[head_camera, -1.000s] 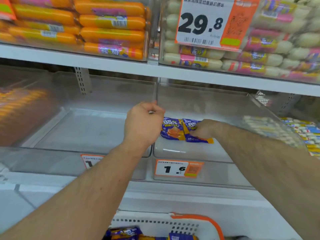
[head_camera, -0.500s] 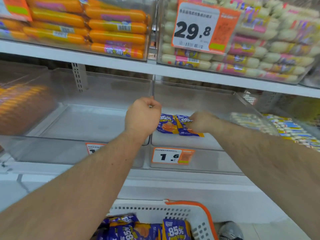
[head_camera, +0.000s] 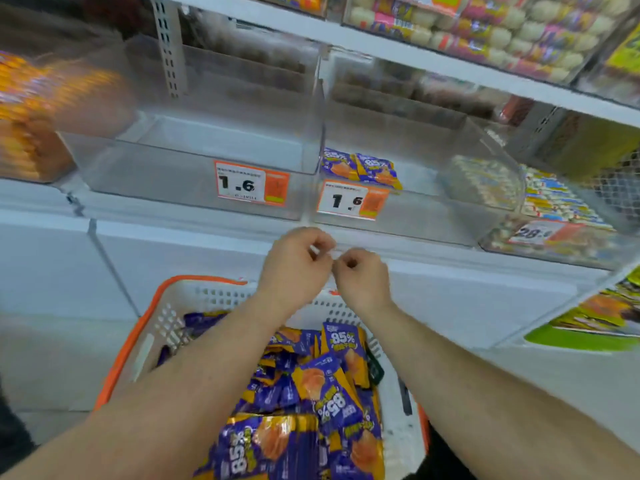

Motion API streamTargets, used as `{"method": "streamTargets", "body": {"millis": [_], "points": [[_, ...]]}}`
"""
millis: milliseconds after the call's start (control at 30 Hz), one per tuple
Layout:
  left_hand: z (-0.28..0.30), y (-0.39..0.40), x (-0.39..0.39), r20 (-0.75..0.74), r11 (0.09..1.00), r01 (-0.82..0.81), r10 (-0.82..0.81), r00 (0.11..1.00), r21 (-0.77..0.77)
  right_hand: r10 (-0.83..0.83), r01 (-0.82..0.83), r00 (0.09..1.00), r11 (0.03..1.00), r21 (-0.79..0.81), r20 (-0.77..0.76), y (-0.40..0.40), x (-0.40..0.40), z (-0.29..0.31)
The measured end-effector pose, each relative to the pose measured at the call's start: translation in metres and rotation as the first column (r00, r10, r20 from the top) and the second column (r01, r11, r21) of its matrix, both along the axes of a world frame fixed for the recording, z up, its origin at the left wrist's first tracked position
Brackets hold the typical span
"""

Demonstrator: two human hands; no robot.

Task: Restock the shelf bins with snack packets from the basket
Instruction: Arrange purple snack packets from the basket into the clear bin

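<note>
The purple-and-orange snack packets (head_camera: 322,403) piled in the basket are glossy foil-like film that catches the light and creases at the seams. The white plastic basket with an orange rim (head_camera: 180,306) has a matt, perforated wall. The clear plastic shelf bins (head_camera: 194,188) are smooth and see-through, with a faint sheen on their front walls. The orange-and-white price labels (head_camera: 251,183) look like flat printed paper. The white shelf edge (head_camera: 450,64) is smooth and painted, and the perforated upright (head_camera: 166,46) behind it looks like painted metal.
</note>
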State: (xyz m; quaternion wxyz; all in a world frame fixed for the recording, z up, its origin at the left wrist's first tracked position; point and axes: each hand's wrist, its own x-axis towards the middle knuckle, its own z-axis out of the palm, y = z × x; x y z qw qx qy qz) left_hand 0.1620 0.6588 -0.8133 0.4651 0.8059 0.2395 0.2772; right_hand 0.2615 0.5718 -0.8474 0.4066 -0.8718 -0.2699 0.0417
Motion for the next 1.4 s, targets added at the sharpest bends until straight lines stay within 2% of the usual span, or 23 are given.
{"method": "streamTargets", "body": {"millis": [67,133,267,333,400,433,500,600,700,833,900,967,1067,1133,1200,1267,1333,1400], "points": [[-0.033,-0.006,-0.016,-0.106,0.999,0.005,-0.011,0.994,-0.054,-0.053,0.009,0.979,0.976,-0.218,-0.196,-0.008,-0.005,-0.05],[-0.055,-0.011,-0.031,-0.194,0.996,0.019,-0.035,0.98,-0.086,-0.112,-0.017,0.942,0.925,-0.38,-0.315,-0.024,-0.015,-0.089],[-0.08,-0.013,-0.045,-0.308,0.993,0.025,-0.058,0.949,-0.112,-0.07,-0.215,0.923,0.721,-0.658,-0.378,-0.059,-0.024,-0.138],[-0.086,-0.012,-0.047,-0.324,0.992,0.013,-0.054,0.944,-0.128,-0.137,-0.237,0.892,0.669,-0.704,-0.431,-0.066,-0.025,-0.147],[-0.089,-0.011,-0.048,-0.332,0.988,-0.005,-0.047,0.942,-0.155,-0.208,-0.226,0.86,0.663,-0.713,-0.466,-0.07,-0.021,-0.167],[-0.09,-0.011,-0.048,-0.331,0.986,-0.013,-0.043,0.943,-0.166,-0.179,-0.252,0.859,0.666,-0.702,-0.479,-0.07,-0.02,-0.175],[-0.093,-0.012,-0.05,-0.33,0.984,-0.02,-0.04,0.943,-0.176,-0.151,-0.217,0.894,0.679,-0.702,-0.422,-0.069,-0.024,-0.171],[-0.097,-0.013,-0.051,-0.355,0.985,-0.013,-0.049,0.934,-0.171,-0.044,-0.186,0.964,0.598,-0.779,-0.264,-0.062,-0.028,-0.157],[-0.1,-0.013,-0.055,-0.42,0.987,0.041,-0.104,0.901,-0.156,0.039,-0.252,0.957,0.606,-0.754,-0.289,-0.052,-0.03,-0.138],[-0.099,-0.009,-0.058,-0.487,0.988,0.129,-0.155,0.86,-0.086,0.2,-0.325,0.945,0.678,-0.66,-0.26,-0.035,-0.022,-0.092],[-0.096,-0.005,-0.055,-0.518,0.982,0.187,-0.16,0.84,0.0,0.285,-0.365,0.93,0.657,-0.659,-0.232,-0.025,-0.021,-0.063],[-0.09,-0.004,-0.05,-0.542,0.972,0.235,-0.187,0.82,0.02,0.374,-0.428,0.898,0.626,-0.652,-0.231,-0.016,-0.021,-0.035],[-0.078,-0.006,-0.042,-0.436,0.971,0.238,-0.231,0.87,-0.04,0.447,-0.477,0.867,0.608,-0.635,-0.223,-0.011,-0.023,0.005],[-0.068,-0.007,-0.039,-0.319,0.982,0.156,-0.182,0.93,-0.103,0.453,-0.45,0.878,0.672,-0.588,-0.154,-0.017,-0.024,0.024],[-0.055,-0.008,-0.038,-0.184,0.975,0.045,-0.086,0.979,-0.216,0.365,-0.288,0.929,0.808,-0.514,0.053,-0.025,-0.022,0.036],[-0.041,-0.007,-0.037,-0.055,0.922,-0.046,0.027,0.998,-0.384,0.178,-0.094,0.96,0.932,-0.35,0.217,-0.034,-0.022,0.049],[-0.027,-0.007,-0.034,0.043,0.845,-0.075,0.115,0.992,-0.529,0.071,-0.037,0.973,0.986,-0.16,0.218,-0.039,-0.027,0.062],[-0.013,-0.009,-0.029,0.113,0.793,-0.059,0.16,0.981,-0.606,0.068,-0.055,0.983,0.995,-0.079,0.17,-0.042,-0.035,0.071]]}}
